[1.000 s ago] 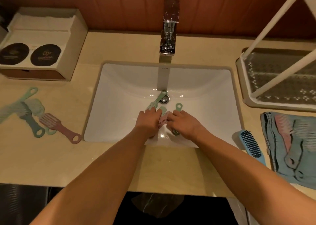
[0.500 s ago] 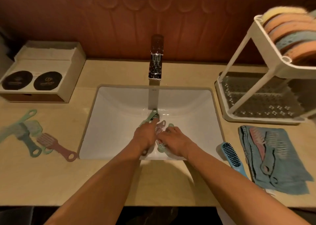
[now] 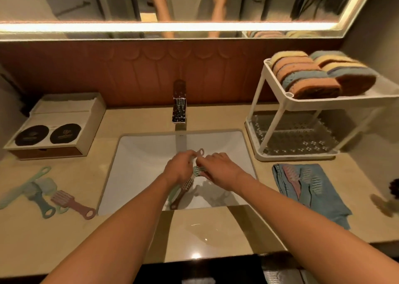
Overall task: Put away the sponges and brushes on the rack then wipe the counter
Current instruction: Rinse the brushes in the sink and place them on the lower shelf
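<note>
Both hands have lifted off the basin floor since half a second ago, bringing the small brushes up with them, and the view has tipped upward to take in the mirror and the rack's top shelf.

The left hand (image 3: 179,169) is curled round a bundle. A pink plastic brush with pale bristles (image 3: 183,189) and a green one beside it trail below the palm, and a pink looped handle (image 3: 201,152) pokes out above the fingers. The right hand (image 3: 218,167), touching the left, pinches a mint-green plastic brush (image 3: 199,170) by its head. All of this is held over the white rectangular sink (image 3: 140,154), below the chrome tap (image 3: 179,108).

To the right, the white two-tier plastic rack (image 3: 259,115) stands on the beige stone counter (image 3: 64,229). Its upper shelf is packed with orange, blue and yellow sponges (image 3: 302,78), and its perforated lower tray (image 3: 291,155) holds nothing visible. More brushes lie on a blue cloth (image 3: 319,203) in front of it. On the left, a pink comb-like brush (image 3: 71,203) and some teal long-handled brushes (image 3: 43,199) lie near a cream box (image 3: 92,119).

The risk is the loose bundle. The handles point different ways and are probably wet, so one could slide out on the way across and drop into the sink or onto the counter. Reaching under the shelf could also knock the rack's post.
</note>
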